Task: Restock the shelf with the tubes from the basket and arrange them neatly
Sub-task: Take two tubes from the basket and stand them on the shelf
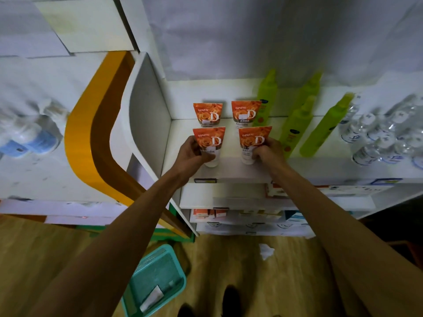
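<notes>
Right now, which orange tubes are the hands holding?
The two front tubes: the left hand grips the front-left tube, the right hand the front-right tube. The back tubes stand untouched.

Two bare forearms, no sleeves, bare hands (pixel 194 152), dark shoes (pixel 231 298)

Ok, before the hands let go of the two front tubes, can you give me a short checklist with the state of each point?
1. Left hand grips the front-left tube: ok.
2. Right hand grips the front-right tube: ok.
3. Both front tubes stand cap down on the shelf: ok.
4. Front tubes line up behind-to-front with the back-left tube and back-right tube: not ok, the front-right one sits a little to the right.
5. Labels face forward on all four: ok.
6. Basket emptied: not ok, at least one tube lies in it.
</notes>
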Demonstrator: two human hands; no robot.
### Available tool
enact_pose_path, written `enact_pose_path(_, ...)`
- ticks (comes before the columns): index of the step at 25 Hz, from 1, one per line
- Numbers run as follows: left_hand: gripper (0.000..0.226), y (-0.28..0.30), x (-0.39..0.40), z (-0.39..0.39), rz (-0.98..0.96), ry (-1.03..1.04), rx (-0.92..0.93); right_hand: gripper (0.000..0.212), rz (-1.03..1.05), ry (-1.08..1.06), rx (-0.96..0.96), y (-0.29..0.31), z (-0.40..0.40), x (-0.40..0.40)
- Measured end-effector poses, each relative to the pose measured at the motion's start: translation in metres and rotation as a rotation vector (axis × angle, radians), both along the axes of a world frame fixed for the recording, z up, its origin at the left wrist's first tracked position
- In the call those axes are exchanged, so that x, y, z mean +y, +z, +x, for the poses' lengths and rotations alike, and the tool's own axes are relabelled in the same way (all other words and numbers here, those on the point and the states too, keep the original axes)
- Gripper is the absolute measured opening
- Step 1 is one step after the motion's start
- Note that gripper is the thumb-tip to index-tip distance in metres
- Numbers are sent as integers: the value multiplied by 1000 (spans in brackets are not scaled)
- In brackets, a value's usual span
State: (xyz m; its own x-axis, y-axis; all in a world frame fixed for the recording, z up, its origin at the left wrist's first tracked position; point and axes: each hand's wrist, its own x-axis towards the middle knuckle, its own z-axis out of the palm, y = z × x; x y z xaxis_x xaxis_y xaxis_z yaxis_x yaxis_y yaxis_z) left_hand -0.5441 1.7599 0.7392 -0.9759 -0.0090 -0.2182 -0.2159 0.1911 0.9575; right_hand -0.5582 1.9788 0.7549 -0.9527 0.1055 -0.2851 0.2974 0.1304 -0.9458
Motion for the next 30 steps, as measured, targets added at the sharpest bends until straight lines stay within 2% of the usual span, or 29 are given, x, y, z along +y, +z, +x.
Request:
enact_pose_path(4,63,3,-2,-8,33,5,-13,36,20,4,-1,1,1,1)
enact_pose_path(8,61,2,-7,-5,-38,-51,-70,37,16,-13,3,-1,0,0)
enact_pose_path(13,55,5,-1,0,-52,-26,-90,41,11,-17,10,-3,1,-1)
enact_pose_path(26,52,7,-2,6,-52,1,-115,35,69,-69,65,-26,2,-12)
enact_pose_path(28,55,7,-3,9,-49,9,-88,38,96,-66,85,-32,4,-10)
enact_pose_path(30,64,8,-6,16,-9,21,-46,45,104,-155,124,-39,12,-9)
